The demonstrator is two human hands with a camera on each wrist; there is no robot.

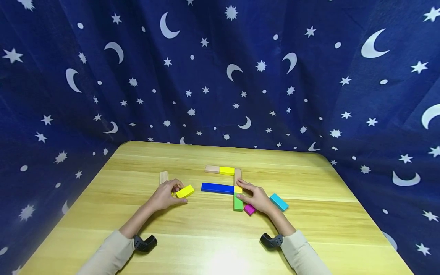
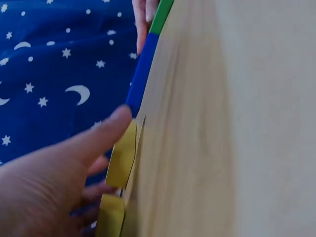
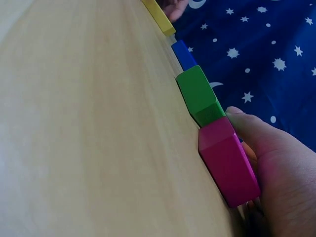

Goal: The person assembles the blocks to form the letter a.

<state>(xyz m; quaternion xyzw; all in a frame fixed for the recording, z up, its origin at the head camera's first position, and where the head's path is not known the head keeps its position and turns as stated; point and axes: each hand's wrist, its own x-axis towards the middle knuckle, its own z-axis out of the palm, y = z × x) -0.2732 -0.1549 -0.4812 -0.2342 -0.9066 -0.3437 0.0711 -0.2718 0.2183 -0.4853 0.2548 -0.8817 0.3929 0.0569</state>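
In the head view my left hand (image 1: 165,196) pinches a yellow block (image 1: 185,191) between thumb and fingers. A second yellow block (image 2: 109,217) shows close by in the left wrist view, partly behind the fingers. My right hand (image 1: 256,198) rests against a row of blocks. Its fingertips touch a plain wooden block (image 1: 238,175), and its thumb lies at the green block (image 1: 238,203). Between these two sits a small orange-yellow block (image 1: 238,189). A long blue block (image 1: 217,188) runs left from it. Below the right palm lies a magenta block (image 1: 249,209).
Behind the blue block, a pinkish wooden block (image 1: 212,169) and another yellow block (image 1: 227,170) join the row's far end. A light blue block (image 1: 279,202) lies right of the right hand. A pale wooden piece (image 1: 163,177) lies beyond the left hand. A starry curtain (image 1: 220,76) surrounds the table (image 1: 192,236).
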